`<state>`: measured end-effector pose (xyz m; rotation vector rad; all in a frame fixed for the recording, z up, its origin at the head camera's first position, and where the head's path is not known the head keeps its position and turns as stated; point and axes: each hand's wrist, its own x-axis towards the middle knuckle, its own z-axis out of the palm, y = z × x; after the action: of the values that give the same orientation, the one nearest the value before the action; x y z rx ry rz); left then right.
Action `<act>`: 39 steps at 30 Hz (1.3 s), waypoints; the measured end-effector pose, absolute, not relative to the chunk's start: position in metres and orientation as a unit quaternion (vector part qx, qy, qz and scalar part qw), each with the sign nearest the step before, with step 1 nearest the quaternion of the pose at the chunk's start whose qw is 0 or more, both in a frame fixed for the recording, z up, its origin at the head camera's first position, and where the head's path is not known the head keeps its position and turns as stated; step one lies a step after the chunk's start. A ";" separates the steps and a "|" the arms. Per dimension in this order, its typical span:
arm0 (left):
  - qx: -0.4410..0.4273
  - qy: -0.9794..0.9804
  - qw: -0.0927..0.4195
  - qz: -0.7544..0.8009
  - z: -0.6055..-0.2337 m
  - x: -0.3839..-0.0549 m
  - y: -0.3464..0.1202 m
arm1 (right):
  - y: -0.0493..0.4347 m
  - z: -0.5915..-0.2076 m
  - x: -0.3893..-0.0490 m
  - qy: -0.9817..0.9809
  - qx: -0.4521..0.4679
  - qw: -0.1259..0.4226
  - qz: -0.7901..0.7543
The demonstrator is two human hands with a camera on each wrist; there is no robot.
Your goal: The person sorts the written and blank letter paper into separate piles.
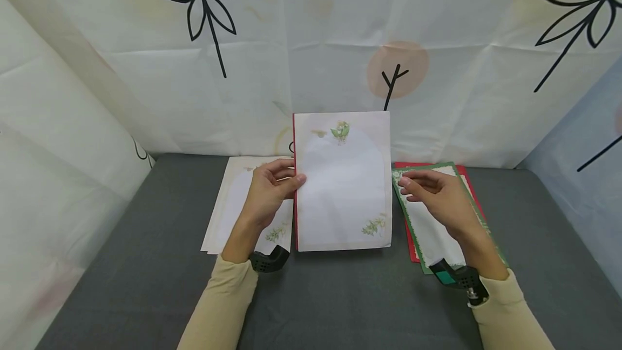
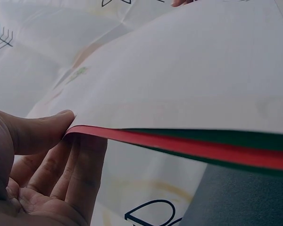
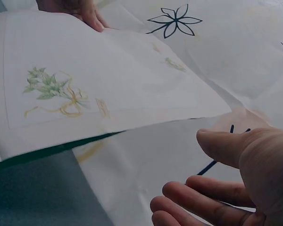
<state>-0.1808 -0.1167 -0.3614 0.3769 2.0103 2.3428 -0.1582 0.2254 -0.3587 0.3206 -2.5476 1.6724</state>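
My left hand pinches the left edge of a few sheets of stationery paper, thumb in front and fingers behind. The front sheet is pale with small green leaf prints at top and lower right. Red and green edges of the sheets behind it show in the left wrist view. My right hand is apart from the held sheets, fingers loosely bent with nothing between them. In the head view it overlaps a green-bordered sheet, which lies over a red-bordered one.
Left of the held sheets, more pale leaf-printed sheets lie on the dark grey tabletop, partly hidden by my left hand. A white cloth with black flower drawings hangs behind the table and along its sides.
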 end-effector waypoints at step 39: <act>0.123 0.708 -0.064 0.692 -0.365 -0.176 -0.105 | 0.188 -0.369 -0.151 -0.767 0.125 0.053 0.627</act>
<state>-0.1762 -0.1051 -0.3647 0.4042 2.3207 2.2681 -0.1508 0.1884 -0.3691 0.3791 -2.3333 1.9058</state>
